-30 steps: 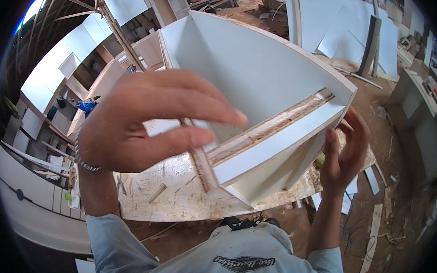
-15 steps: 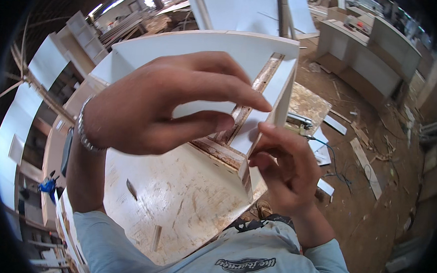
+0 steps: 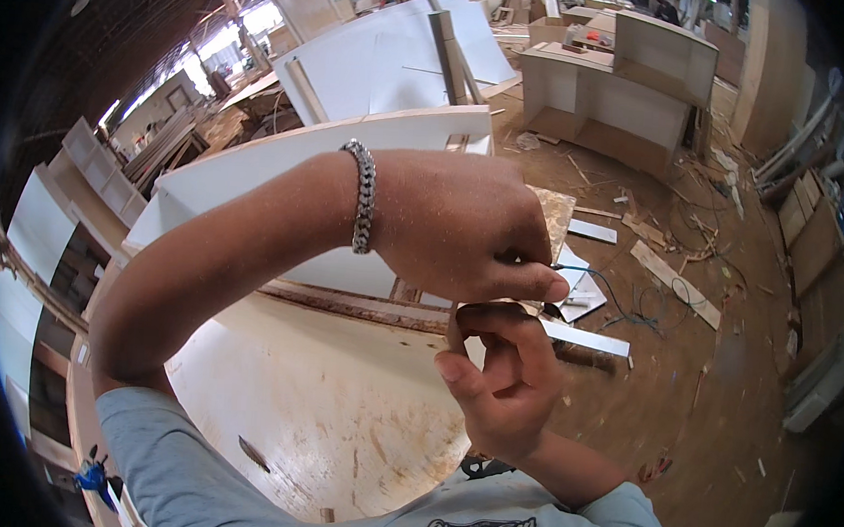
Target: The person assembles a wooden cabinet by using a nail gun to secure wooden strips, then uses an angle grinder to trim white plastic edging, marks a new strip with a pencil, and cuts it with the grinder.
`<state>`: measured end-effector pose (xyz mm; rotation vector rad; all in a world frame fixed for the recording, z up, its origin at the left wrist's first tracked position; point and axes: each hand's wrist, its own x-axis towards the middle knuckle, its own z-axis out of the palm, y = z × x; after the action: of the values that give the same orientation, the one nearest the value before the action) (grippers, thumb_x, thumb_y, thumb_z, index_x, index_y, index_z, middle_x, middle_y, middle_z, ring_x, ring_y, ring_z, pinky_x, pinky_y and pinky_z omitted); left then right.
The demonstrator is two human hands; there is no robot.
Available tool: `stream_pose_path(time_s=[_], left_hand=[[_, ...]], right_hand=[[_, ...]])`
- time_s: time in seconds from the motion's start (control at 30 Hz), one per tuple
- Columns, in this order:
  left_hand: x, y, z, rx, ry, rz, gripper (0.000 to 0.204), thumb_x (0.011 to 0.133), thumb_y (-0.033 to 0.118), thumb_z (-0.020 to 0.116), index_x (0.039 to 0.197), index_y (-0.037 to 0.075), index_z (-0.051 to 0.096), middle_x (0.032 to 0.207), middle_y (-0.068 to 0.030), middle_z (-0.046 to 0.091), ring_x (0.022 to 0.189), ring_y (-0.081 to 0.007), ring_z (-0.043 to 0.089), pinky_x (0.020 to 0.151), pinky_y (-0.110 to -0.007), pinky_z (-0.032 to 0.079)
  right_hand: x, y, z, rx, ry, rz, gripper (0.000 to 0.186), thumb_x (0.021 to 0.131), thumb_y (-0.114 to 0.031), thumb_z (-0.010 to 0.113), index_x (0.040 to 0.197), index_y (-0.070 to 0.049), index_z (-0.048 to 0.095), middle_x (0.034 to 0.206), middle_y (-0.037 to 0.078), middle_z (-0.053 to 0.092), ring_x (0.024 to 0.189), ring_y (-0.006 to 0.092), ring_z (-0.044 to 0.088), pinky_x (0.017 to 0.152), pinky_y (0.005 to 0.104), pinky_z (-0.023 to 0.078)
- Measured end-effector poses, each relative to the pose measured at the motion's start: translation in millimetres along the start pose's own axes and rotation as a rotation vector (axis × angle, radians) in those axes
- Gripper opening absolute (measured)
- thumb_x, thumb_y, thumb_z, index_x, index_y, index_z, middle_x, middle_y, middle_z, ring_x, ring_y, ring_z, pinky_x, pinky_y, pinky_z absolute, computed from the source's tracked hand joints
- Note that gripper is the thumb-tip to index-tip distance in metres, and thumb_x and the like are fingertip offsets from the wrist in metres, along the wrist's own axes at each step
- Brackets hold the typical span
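Note:
My left hand (image 3: pixel 467 223), with a chain bracelet (image 3: pixel 361 198) at its wrist, reaches across the cabinet's right end. Its fingers are curled and the thumb presses in near the forefinger; whatever they hold, if anything, is hidden. Just below it is my right hand (image 3: pixel 516 388), fingers bent and the thumb apart from them, with no object visible in the gap. Its forefinger lies close to the corner of a white panel cabinet (image 3: pixel 246 154) with raw board edges (image 3: pixel 343 304). The cabinet rests on a pale, scuffed worktop (image 3: pixel 339 393). My left forearm covers much of the cabinet.
A dark sliver (image 3: pixel 254 452) lies on the worktop. To the right, white strips (image 3: pixel 585 340), a thin cable (image 3: pixel 619 319) and a wooden board (image 3: pixel 674 281) lie on the littered floor. An open cabinet (image 3: pixel 602 111) stands beyond, near large white sheets (image 3: pixel 385 61).
My left hand has swung right and curled from spread fingers into a closed shape. My right hand has shifted slightly left and lower. The view has turned toward the right.

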<state>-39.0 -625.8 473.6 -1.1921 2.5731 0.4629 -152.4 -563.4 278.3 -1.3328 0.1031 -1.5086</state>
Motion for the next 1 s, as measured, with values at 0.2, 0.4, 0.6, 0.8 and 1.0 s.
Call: stream_pose_path(time_s=[0.2, 0.4, 0.6, 0.8, 1.0], left_hand=[[3.6, -13.8, 20.5, -0.296, 0.326, 0.139, 0.039, 0.105, 0.033, 0.058, 0.080, 0.007, 0.072, 0.060, -0.0048, 0.063, 0.064, -0.0217, 0.058, 0.076, -0.035, 0.049], [6.2, -18.2, 26.5, -0.401, 0.420, 0.184, 0.036, 0.104, 0.034, 0.060, 0.082, 0.007, 0.069, 0.063, -0.0045, 0.062, 0.062, -0.0217, 0.055, 0.075, -0.035, 0.048], [4.9, -13.0, 27.7, -0.303, 0.441, 0.113, 0.035, 0.103, 0.034, 0.063, 0.081, 0.007, 0.067, 0.064, -0.0052, 0.062, 0.065, -0.0219, 0.056, 0.071, -0.038, 0.047], [5.0, -12.7, 26.6, -0.256, 0.451, 0.110, 0.037, 0.103, 0.036, 0.063, 0.080, 0.007, 0.066, 0.065, -0.0044, 0.063, 0.068, -0.0219, 0.057, 0.070, -0.038, 0.048], [2.9, -13.5, 24.5, -0.196, 0.402, 0.098, 0.039, 0.103, 0.038, 0.062, 0.080, 0.008, 0.066, 0.065, -0.0033, 0.063, 0.068, -0.0221, 0.058, 0.073, -0.038, 0.049]], right_hand=[[10.9, -2.7, -2.0, -0.365, -0.035, -0.337, 0.037, 0.087, 0.000, 0.075, 0.118, 0.010, 0.059, 0.113, 0.026, 0.065, 0.093, 0.0273, 0.065, 0.078, 0.0361, 0.055], [13.1, 2.8, -5.7, -0.434, -0.029, -0.356, 0.044, 0.078, 0.003, 0.083, 0.119, 0.002, 0.067, 0.110, 0.017, 0.070, 0.097, 0.0274, 0.069, 0.079, 0.0347, 0.058], [14.3, 6.2, -5.7, -0.409, -0.057, -0.413, 0.044, 0.079, 0.004, 0.081, 0.121, 0.004, 0.067, 0.110, 0.017, 0.070, 0.099, 0.0282, 0.068, 0.081, 0.0352, 0.056], [16.8, 9.5, -3.5, -0.379, -0.040, -0.454, 0.040, 0.082, 0.003, 0.078, 0.120, 0.007, 0.065, 0.108, 0.020, 0.070, 0.097, 0.0293, 0.067, 0.080, 0.0364, 0.054], [17.0, 10.7, -8.5, -0.403, -0.099, -0.457, 0.034, 0.088, -0.001, 0.073, 0.119, 0.011, 0.063, 0.105, 0.026, 0.067, 0.091, 0.0296, 0.065, 0.078, 0.0373, 0.052]])
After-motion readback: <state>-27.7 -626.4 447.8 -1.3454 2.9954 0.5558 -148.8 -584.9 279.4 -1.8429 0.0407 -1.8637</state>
